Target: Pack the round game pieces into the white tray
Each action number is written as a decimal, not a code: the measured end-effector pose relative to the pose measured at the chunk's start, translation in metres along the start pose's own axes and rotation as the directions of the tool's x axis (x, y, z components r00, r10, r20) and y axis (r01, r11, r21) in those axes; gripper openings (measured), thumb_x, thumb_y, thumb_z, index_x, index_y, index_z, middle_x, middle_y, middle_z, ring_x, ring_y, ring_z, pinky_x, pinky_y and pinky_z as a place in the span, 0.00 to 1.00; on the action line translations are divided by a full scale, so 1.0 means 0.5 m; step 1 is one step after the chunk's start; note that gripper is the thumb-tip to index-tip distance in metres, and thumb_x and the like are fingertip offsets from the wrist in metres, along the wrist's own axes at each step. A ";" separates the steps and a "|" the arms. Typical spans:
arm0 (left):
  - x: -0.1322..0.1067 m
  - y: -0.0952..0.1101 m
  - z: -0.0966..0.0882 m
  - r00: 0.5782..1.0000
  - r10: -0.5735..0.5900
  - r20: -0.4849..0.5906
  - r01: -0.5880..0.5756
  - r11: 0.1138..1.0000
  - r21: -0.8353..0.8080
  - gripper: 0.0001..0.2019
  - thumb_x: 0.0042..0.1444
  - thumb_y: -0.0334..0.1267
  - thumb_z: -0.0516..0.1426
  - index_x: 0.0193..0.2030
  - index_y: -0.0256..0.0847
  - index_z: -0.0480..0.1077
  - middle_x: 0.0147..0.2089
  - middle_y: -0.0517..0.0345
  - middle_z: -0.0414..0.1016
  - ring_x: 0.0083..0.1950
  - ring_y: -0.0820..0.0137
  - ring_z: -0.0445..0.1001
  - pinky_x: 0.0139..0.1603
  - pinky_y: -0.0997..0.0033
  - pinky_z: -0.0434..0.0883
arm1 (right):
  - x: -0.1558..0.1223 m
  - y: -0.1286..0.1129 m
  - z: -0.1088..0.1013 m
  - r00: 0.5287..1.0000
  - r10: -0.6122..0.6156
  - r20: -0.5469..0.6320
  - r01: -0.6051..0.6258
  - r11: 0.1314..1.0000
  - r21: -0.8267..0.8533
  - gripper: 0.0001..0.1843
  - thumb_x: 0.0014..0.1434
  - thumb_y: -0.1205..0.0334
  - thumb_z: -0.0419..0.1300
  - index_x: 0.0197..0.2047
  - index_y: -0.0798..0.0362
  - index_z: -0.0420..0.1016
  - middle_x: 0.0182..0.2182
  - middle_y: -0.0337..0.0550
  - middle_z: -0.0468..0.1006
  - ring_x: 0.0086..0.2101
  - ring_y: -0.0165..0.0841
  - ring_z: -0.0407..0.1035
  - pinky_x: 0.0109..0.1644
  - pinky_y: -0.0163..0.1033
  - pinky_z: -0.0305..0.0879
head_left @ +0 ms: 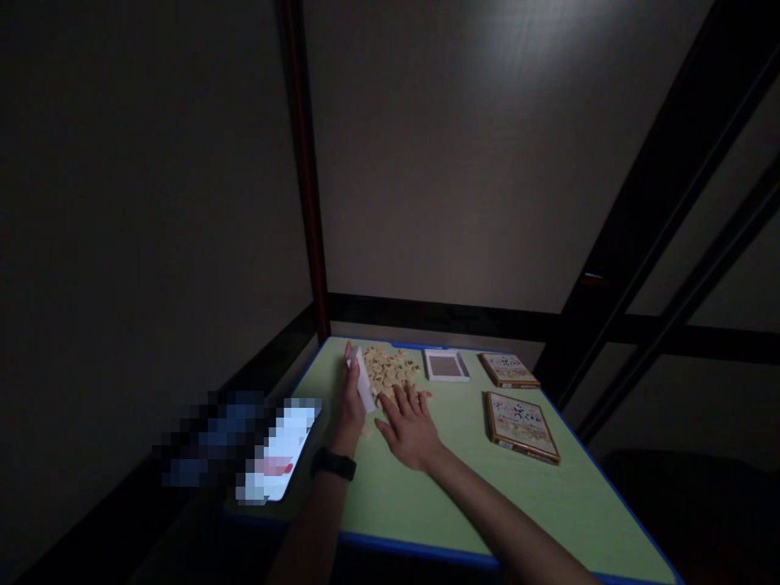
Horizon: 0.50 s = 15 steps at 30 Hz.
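My left hand (352,396) grips a shallow white box (363,380), tipped up on its side along the left edge of a pile of pieces. Its fingers wrap behind the box and are partly hidden. The pile (393,367) is of round, pale wooden Chinese chess pieces, some with red or dark marks. At the near edge of the pile, my right hand (413,431) lies palm down with its fingers spread, the fingertips over the nearest pieces. Whatever is under the palm is hidden.
On the green table (426,512) with a blue rim, a second white open box (447,366) lies behind the pieces. Two printed flat boxes, a far one (509,370) and a near one (522,426), lie at right. A lit screen (286,447), partly pixelated, is at left.
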State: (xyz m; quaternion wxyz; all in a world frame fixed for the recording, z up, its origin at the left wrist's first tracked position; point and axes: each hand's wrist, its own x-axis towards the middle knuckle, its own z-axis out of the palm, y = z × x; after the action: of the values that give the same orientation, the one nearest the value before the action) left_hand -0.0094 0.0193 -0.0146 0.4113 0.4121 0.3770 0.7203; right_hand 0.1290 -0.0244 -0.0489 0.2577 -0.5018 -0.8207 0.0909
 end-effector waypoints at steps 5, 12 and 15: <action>0.006 0.031 -0.010 0.997 -0.072 -0.033 0.066 0.983 -0.170 0.32 0.64 0.60 0.44 0.71 0.48 0.56 0.70 0.56 0.62 0.69 0.60 0.62 0.68 0.59 0.63 | 0.034 -0.005 0.009 1.000 0.015 0.005 -0.015 1.000 0.003 0.31 0.65 0.48 0.54 0.69 0.48 0.62 0.69 0.52 0.58 0.69 0.56 0.41 0.69 0.66 0.33; 0.024 0.028 -0.030 0.970 -0.151 -0.192 0.096 0.959 -0.267 0.34 0.62 0.64 0.45 0.66 0.45 0.63 0.57 0.51 0.75 0.57 0.60 0.74 0.55 0.62 0.73 | 0.081 -0.011 0.028 1.000 0.016 0.000 -0.016 0.998 0.066 0.30 0.66 0.49 0.52 0.68 0.52 0.63 0.67 0.54 0.61 0.69 0.54 0.43 0.70 0.63 0.35; 0.027 0.022 -0.033 0.973 -0.150 -0.174 0.096 0.954 -0.285 0.34 0.59 0.65 0.49 0.63 0.45 0.65 0.52 0.52 0.77 0.52 0.62 0.76 0.49 0.65 0.75 | 0.088 -0.019 0.018 0.997 -0.010 -0.081 0.021 0.990 0.142 0.27 0.68 0.51 0.48 0.64 0.54 0.67 0.65 0.55 0.65 0.68 0.51 0.46 0.70 0.61 0.39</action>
State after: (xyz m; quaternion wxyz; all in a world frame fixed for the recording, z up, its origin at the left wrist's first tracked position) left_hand -0.0319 0.0238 -0.0072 0.4702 0.2547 0.3367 0.7750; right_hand 0.1011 0.0103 -0.0381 0.3263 -0.4789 -0.8050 0.1271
